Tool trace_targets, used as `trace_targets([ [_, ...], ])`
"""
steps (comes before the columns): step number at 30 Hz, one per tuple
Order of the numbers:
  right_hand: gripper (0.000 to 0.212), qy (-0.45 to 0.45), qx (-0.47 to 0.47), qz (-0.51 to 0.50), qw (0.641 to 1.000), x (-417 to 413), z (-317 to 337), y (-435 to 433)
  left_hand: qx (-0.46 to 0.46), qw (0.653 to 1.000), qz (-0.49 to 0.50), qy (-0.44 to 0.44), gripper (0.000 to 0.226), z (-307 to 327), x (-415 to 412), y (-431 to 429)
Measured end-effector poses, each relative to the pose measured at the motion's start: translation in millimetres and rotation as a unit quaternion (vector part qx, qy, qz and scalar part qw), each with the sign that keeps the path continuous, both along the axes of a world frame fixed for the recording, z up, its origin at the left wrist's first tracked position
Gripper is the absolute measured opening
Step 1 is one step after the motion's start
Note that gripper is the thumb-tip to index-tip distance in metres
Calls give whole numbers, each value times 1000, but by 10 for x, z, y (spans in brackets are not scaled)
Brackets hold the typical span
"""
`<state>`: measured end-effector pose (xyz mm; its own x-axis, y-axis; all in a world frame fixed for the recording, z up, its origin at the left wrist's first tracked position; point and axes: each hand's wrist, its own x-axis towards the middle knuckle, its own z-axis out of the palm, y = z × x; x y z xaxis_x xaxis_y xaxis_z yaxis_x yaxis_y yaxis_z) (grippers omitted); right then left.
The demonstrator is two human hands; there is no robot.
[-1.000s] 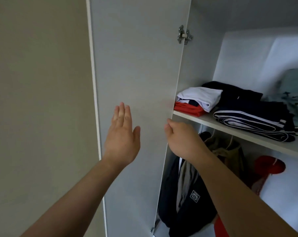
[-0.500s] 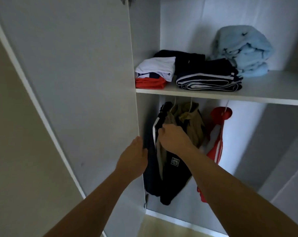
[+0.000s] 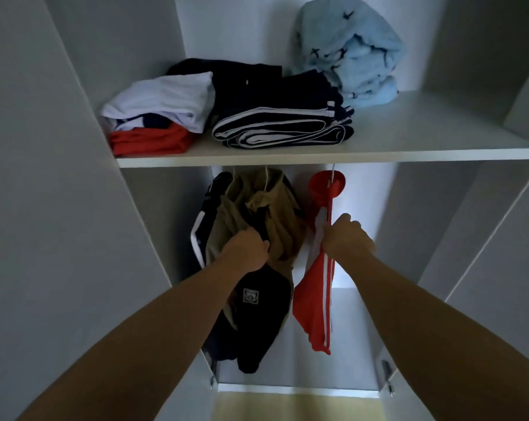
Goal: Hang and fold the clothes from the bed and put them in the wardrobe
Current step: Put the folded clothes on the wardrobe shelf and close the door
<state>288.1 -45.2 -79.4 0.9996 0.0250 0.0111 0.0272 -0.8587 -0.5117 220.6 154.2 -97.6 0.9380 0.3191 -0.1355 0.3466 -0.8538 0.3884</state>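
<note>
Red striped garment hangs straight down at 3 o'clock of the olive jacket; R hand pinches it, L hand clutches that jacket, gap btwn.

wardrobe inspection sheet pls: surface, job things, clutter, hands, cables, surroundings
surface: white shelf, bare on its right part.
job's things: on the shelf, a white-over-red folded pile, a dark striped folded pile beside it, and a light blue bundle further back. Below the shelf hang olive and dark garments and, apart from them, a red striped garment.
clutter: nothing seen.
grippers: left hand grips the olive and dark garments; right hand grips the red striped garment.
cables: nothing seen.
surroundings: left door and right door stand open; yellowish floor below.
</note>
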Motion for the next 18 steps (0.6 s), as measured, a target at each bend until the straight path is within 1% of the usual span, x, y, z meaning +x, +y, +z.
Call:
trace_targets([
  [2,35,28,-11,22,999,358,-96,-62,-5,999,32,24,59,-83,424,2],
  [4,28,51,-18,53,997,659,-199,-78,11,996,76,54,69,-189,766,16],
  [6,26,71,-19,76,994,912,-323,-66,37,992,102,66,68,-315,1021,33],
  [8,21,85,-27,93,992,1082,-451,-51,53,991,104,69,74,-436,1171,37],
  [11,13,85,-61,120,987,1213,-600,-59,67,992,88,61,81,-591,1248,69],
  [13,17,84,-83,145,982,1252,-642,-92,88,991,66,69,83,-655,1258,49],
  [15,22,93,-75,145,982,1296,-659,-151,105,991,47,69,87,-698,1272,-51],
  [17,20,94,-79,142,982,1333,-649,-225,83,994,45,50,87,-680,1296,-241],
  [18,19,91,-81,138,983,1352,-648,-272,67,996,49,44,83,-651,1312,-361],
])
